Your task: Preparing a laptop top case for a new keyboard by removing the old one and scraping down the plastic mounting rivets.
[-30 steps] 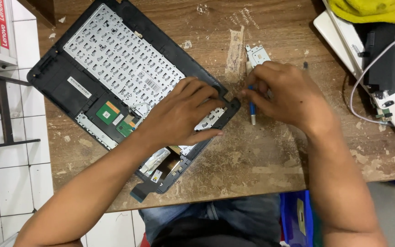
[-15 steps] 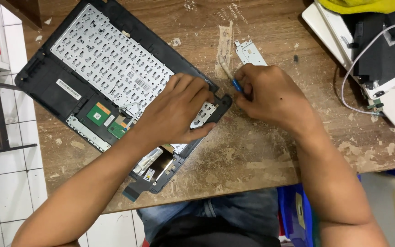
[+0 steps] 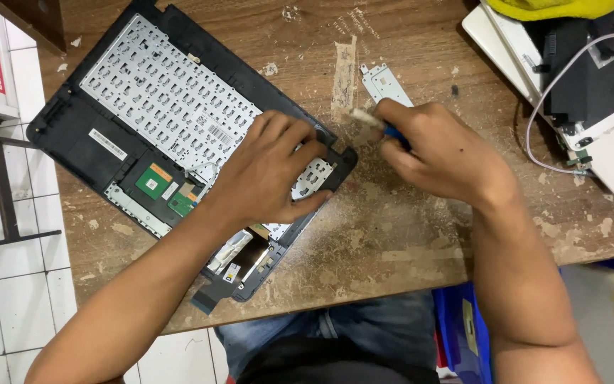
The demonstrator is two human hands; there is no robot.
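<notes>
The left hand (image 3: 268, 171) lies flat, fingers spread, pinning the upturned laptop keyboard shell (image 3: 172, 135) at the desk's (image 3: 392, 235) near-left. The right hand (image 3: 442, 153), fingers pinched around a blue-handled screwdriver (image 3: 385, 128), hovers near the shell's corner. Keeping the shell pinned and the tool square should prevent slipping; a small metal bracket (image 3: 385, 84) lies just beyond.

My left hand (image 3: 268, 171) and right hand (image 3: 442, 153) are bare, forearms unsleeved, no rings or watch; faded blue denim jeans (image 3: 335, 331) cover my lap.
</notes>
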